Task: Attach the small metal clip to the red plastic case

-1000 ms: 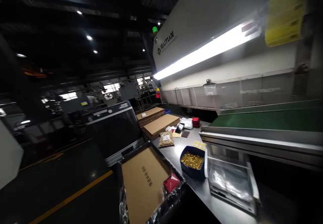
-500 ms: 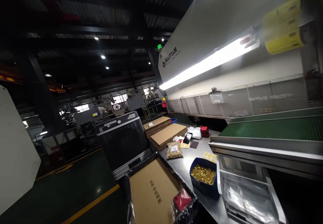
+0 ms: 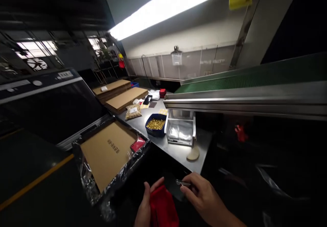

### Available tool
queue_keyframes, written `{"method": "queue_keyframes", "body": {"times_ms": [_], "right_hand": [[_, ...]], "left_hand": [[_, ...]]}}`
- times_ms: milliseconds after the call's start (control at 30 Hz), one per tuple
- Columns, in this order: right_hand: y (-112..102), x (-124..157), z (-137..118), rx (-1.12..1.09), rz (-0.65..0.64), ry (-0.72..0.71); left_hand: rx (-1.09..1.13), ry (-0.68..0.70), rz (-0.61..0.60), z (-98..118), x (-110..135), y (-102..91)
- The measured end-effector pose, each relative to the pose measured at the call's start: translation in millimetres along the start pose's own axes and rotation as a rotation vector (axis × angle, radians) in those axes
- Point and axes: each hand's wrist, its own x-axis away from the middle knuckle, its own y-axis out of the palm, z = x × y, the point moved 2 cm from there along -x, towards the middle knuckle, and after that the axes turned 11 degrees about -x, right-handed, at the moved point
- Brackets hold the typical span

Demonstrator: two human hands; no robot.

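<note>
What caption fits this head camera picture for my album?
Left hand holding a red cloth pouch, right hand pinching a small metal piece, near a steel bench.

My left hand [image 3: 143, 208] is cut off by the bottom edge, and the red cloth [image 3: 163, 208] it holds runs out of view there too. What my right hand [image 3: 204, 196] pinches is a small dark metal piece [image 3: 183, 183], too dim to identify. Under the green conveyor [image 3: 245, 80] the near right is black; a red blur [image 3: 239, 133] there I cannot make out.
</note>
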Motion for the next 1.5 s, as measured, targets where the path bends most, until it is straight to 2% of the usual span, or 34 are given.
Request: {"method": "queue_keyframes", "body": {"times_ms": [133, 267, 433, 600, 733, 900, 1067, 1200, 1400, 1500], "right_hand": [[2.7, 6.1, -44.7, -0.074, -0.122, -0.046], [5.6, 8.8, -64.0, -0.032, -0.215, -0.032], [13.9, 8.1, -65.3, -0.038, -0.249, 0.004], [17.8, 7.2, -65.9, -0.063, -0.247, 0.035], [17.9, 7.6, -68.1, -0.076, -0.254, 0.047], [17.7, 10.2, -69.0, -0.092, -0.246, 0.076], [16.9, 11.3, -66.9, -0.142, -0.282, 0.046], [7.4, 9.5, -62.3, -0.126, -0.232, -0.068], [-0.3, 4.1, -64.8, 0.242, -0.184, -0.576], [1.9, 2.0, -67.6, 0.269, -0.189, -0.681]], "left_hand": [[0.201, -0.011, -0.032, -5.1, -2.8, 15.2], [0.291, -0.051, -0.04, -4.9, 7.1, 31.6], [0.22, -0.063, 0.038, -4.7, 14.3, 35.4], [0.195, -0.038, 0.027, -3.7, 14.1, 38.2], [0.121, -0.049, 0.091, -2.1, 16.6, 39.7], [0.021, -0.065, 0.092, -4.7, 18.7, 39.9], [0.069, -0.051, 0.073, -7.5, 18.5, 39.9], [0.192, -0.077, 0.049, -6.8, 18.7, 40.8], [0.289, -0.129, -0.027, -6.4, 16.8, 44.3], [0.322, -0.137, -0.086, -7.0, 14.6, 47.5]]}}
